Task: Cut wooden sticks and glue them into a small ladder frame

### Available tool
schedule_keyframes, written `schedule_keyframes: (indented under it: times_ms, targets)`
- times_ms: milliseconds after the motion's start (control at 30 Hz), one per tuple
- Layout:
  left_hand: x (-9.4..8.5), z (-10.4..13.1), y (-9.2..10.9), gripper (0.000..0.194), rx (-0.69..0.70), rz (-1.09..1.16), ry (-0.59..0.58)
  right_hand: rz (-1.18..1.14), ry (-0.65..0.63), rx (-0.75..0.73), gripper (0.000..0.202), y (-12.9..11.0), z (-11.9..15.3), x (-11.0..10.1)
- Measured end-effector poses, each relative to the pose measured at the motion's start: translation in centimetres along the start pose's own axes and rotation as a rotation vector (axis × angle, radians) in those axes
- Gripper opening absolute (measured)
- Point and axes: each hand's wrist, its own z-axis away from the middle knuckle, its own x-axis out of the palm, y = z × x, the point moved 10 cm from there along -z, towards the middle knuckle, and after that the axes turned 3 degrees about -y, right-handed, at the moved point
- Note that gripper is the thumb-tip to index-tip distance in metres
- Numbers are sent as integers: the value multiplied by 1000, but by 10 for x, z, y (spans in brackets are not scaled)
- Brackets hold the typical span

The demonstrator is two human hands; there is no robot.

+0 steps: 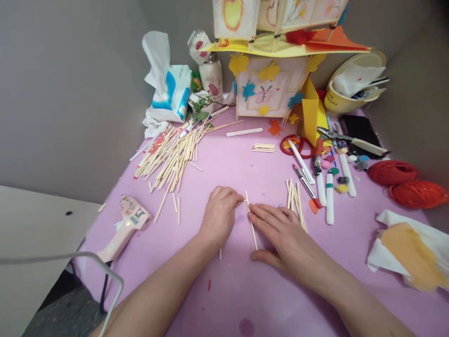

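A thin wooden stick (253,231) lies nearly upright in the view on the purple tabletop, between my two hands. My left hand (220,213) is closed in a pinch at its upper end, on a short wooden stick (245,201) that meets the longer one. Most of that short piece is hidden by my fingertips. From under my left wrist pokes the end of another stick (220,254). My right hand (275,229) lies flat, fingers stretched out and thumb apart, its fingertips touching the right side of the long stick.
Left are a loose stick pile (175,154) and a pink glue gun (128,224) with its cord. A decorated stick-and-paper house (268,89) stands behind. Scissors (305,147), pliers (351,139), markers (329,199), several sticks (296,203) and red yarn (417,194) lie right.
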Motion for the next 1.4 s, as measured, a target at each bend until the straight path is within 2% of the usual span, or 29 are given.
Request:
schedule_keyframes:
  times_ms: [100, 233, 300, 433, 500, 567, 700, 767, 900, 1067, 1400]
  targets:
    - [1, 1, 0, 15, 2, 1, 1, -22, -11, 6, 63, 0, 0, -1]
    - [-3, 0, 3, 14, 4, -3, 23, -43, 3, 18, 77, -1, 1, -7]
    - [-14, 1, 5, 14, 11, 4, 66, -45, 23, 18, 81, -2, 2, -12]
    - [-53, 12, 0, 16, -21, -24, 186, -39, 60, 11, 75, -4, 3, -17]
    - [-67, 23, -10, 18, -80, -62, 190, -35, 86, 20, 70, -3, 3, -18]
    - [-72, 35, -20, 21, -137, -98, 163, -35, 120, 42, 62, -1, 3, -19]
    - [-58, 49, -33, 28, -226, -137, 55, -25, 230, 132, 31, 6, 2, -23]
    - [-47, 50, -34, 35, -242, -148, -7, 5, 276, 184, 26, 8, -1, -26]
    - [-36, 48, -32, 45, -210, -131, -85, 89, 275, 227, 24, 6, -12, -24]
    - [-35, 49, -36, 41, -185, -114, -149, 175, 250, 248, 25, 5, -21, -19]
    - [-29, 47, -37, 42, -187, -172, -163, 170, 202, 275, 26, 10, -24, -10]
